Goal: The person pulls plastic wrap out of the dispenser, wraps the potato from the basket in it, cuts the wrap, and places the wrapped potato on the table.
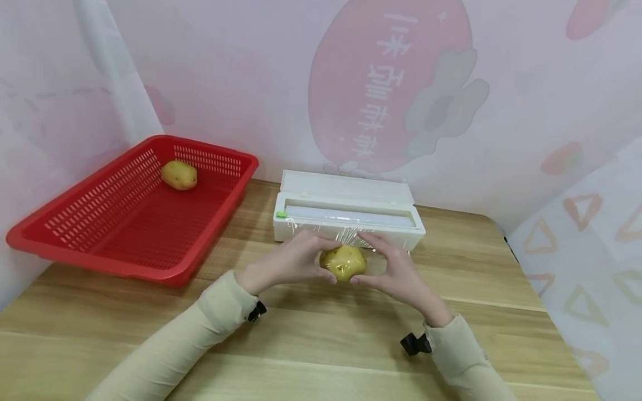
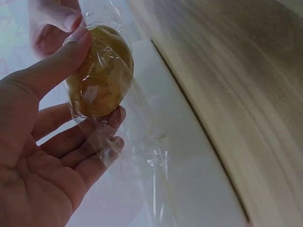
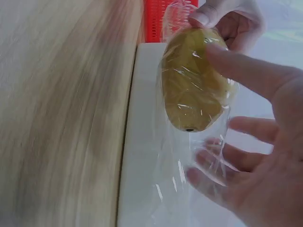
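Head view: a potato under clear film sat between the left hand and right hand, before a white box, its long axis running hand to hand.

Left wrist: the left thumb and curved fingers held the potato and film closely.

Right wrist: the right thumb touched the potato; its fingers, loosely spread, stood farther off, against film.

A red slotted basket sits at left on a wood-grain counter, one potato lying inside near its far corner. Behind, a pale pink backdrop shows printed strawberries, white lettering and, at right, triangle outlines.
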`<action>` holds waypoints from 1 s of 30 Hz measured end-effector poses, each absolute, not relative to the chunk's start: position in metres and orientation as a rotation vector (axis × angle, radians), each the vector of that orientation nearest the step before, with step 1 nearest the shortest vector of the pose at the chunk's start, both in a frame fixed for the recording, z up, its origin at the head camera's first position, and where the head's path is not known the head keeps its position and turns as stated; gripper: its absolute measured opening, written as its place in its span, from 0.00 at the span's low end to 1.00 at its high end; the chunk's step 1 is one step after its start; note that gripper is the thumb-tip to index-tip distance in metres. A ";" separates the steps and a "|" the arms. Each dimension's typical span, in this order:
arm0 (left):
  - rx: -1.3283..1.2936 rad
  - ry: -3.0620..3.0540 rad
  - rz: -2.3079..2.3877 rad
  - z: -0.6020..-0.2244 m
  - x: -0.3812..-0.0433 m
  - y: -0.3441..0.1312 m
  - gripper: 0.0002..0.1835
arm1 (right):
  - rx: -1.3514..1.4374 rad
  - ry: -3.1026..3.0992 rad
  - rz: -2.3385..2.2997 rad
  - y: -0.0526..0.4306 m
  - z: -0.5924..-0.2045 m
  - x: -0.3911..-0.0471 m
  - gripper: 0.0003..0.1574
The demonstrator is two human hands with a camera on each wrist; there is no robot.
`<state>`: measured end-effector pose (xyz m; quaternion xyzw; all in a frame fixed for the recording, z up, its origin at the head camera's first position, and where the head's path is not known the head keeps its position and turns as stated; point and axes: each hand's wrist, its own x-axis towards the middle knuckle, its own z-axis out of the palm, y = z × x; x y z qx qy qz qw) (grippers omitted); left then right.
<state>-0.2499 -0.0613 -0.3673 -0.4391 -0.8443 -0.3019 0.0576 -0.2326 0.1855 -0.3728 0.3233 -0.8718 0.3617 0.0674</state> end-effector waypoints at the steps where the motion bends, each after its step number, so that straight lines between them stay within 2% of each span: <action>1: -1.326 -2.559 -0.935 -0.368 -0.251 -0.061 0.35 | 0.968 -2.596 1.047 0.185 -0.372 -0.232 0.52; 7: -1.318 -2.556 -1.047 -0.371 -0.254 -0.063 0.34 | 1.052 -2.492 0.921 0.181 -0.376 -0.230 0.43; 17: -1.246 -2.617 -1.190 -0.377 -0.256 -0.062 0.30 | 1.085 -2.526 0.871 0.175 -0.387 -0.241 0.43; 30: -1.145 -2.704 -1.051 -0.384 -0.257 -0.054 0.26 | 1.152 -2.694 0.864 0.177 -0.385 -0.265 0.42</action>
